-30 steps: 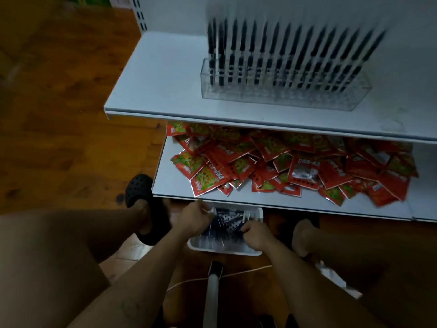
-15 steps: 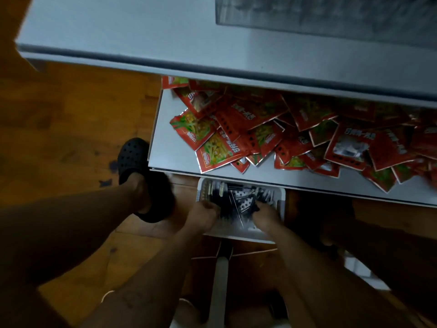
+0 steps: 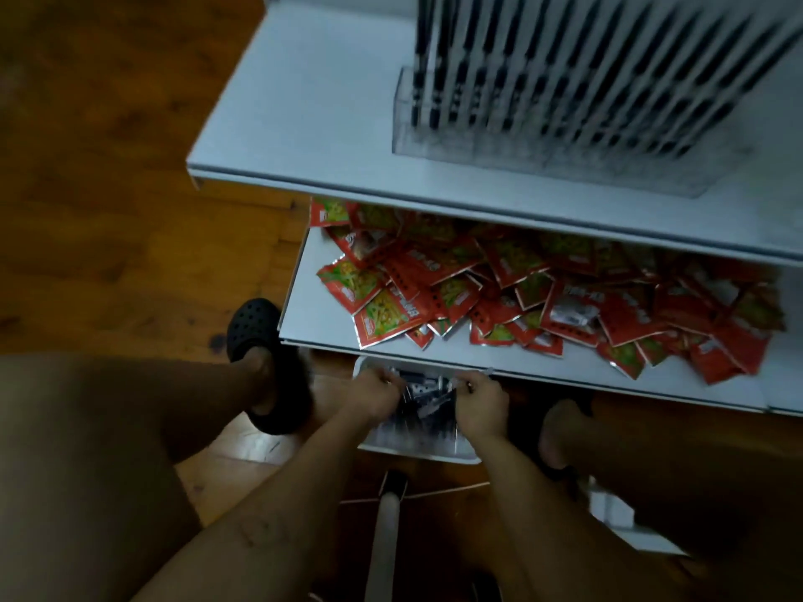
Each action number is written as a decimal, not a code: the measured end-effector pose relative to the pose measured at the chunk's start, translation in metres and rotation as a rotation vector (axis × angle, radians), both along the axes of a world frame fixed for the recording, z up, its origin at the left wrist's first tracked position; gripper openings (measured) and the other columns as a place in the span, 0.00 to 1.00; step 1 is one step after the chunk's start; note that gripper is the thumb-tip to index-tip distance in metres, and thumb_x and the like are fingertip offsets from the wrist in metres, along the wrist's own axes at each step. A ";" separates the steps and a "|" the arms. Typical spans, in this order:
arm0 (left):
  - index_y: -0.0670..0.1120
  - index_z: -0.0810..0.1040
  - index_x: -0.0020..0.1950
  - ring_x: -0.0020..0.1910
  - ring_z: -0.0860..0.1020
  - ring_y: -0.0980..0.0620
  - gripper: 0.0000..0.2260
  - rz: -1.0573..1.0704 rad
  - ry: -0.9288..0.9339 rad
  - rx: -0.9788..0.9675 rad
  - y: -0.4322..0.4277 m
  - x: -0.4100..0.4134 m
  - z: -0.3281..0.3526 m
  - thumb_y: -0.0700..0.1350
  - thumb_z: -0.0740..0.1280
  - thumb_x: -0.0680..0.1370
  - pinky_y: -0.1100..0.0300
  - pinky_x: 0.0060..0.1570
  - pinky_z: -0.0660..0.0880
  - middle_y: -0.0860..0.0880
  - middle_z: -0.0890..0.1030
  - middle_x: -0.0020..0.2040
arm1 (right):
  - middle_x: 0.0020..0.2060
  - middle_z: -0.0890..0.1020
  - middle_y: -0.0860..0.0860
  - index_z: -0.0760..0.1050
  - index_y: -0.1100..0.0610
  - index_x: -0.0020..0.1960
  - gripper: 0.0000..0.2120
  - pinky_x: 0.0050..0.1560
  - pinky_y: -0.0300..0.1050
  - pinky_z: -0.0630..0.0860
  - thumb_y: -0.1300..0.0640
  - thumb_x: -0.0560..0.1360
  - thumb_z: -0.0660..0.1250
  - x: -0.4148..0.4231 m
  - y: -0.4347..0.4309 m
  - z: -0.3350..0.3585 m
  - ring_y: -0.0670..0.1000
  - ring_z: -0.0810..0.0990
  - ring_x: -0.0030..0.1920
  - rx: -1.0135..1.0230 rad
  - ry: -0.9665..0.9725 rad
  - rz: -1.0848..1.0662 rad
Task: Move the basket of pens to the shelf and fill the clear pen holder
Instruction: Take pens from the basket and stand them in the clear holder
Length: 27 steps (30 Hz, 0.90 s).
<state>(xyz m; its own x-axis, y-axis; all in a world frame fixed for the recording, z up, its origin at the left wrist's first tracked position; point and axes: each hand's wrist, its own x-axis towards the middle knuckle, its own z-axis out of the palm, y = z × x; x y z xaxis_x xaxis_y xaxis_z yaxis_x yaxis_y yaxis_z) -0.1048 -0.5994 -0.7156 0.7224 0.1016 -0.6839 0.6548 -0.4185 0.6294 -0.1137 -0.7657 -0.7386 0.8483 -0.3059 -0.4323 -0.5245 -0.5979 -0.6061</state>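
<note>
A white basket (image 3: 417, 454) of dark pens (image 3: 428, 395) sits on the wooden floor, its far end tucked under the lower shelf. My left hand (image 3: 374, 394) grips its left rim and my right hand (image 3: 480, 401) grips its right rim, fingers curled shut. On the upper white shelf (image 3: 304, 123) stands the clear pen holder (image 3: 547, 154), with several black pens upright in it, blurred.
The lower shelf (image 3: 313, 315) carries a heap of red snack packets (image 3: 543, 288) right above the basket. My feet in black clogs (image 3: 260, 341) flank the basket. A white pole (image 3: 382, 540) and a thin cord lie on the floor in front.
The view has tilted back up, so the pen holder shows again. Both hands stay on the basket's rims, and the basket sits in about the same place under the lower shelf.
</note>
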 end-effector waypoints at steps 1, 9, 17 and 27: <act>0.45 0.77 0.35 0.32 0.75 0.51 0.11 0.003 -0.044 -0.016 0.000 0.002 0.014 0.44 0.64 0.77 0.63 0.32 0.70 0.46 0.78 0.33 | 0.44 0.83 0.56 0.80 0.54 0.58 0.10 0.46 0.49 0.78 0.60 0.80 0.63 0.003 0.001 0.015 0.60 0.80 0.46 0.079 -0.050 -0.040; 0.46 0.76 0.45 0.38 0.74 0.51 0.04 -0.004 -0.401 -0.056 0.018 0.026 0.134 0.45 0.66 0.78 0.60 0.40 0.69 0.50 0.78 0.38 | 0.40 0.80 0.58 0.73 0.49 0.58 0.13 0.38 0.47 0.80 0.63 0.78 0.66 0.015 0.000 0.142 0.47 0.81 0.32 0.429 -0.377 0.028; 0.50 0.79 0.47 0.44 0.79 0.52 0.03 -0.014 -0.649 -0.043 0.031 0.044 0.223 0.48 0.68 0.77 0.57 0.45 0.76 0.51 0.82 0.44 | 0.43 0.82 0.54 0.79 0.58 0.53 0.22 0.39 0.37 0.78 0.79 0.72 0.59 0.024 0.007 0.227 0.49 0.81 0.42 0.820 -0.364 0.084; 0.51 0.79 0.54 0.48 0.78 0.54 0.08 -0.044 -0.758 -0.053 0.028 0.077 0.269 0.51 0.66 0.78 0.56 0.48 0.76 0.54 0.80 0.48 | 0.35 0.81 0.48 0.83 0.51 0.47 0.09 0.48 0.47 0.81 0.50 0.77 0.65 0.069 0.020 0.316 0.48 0.79 0.35 0.607 -0.534 0.235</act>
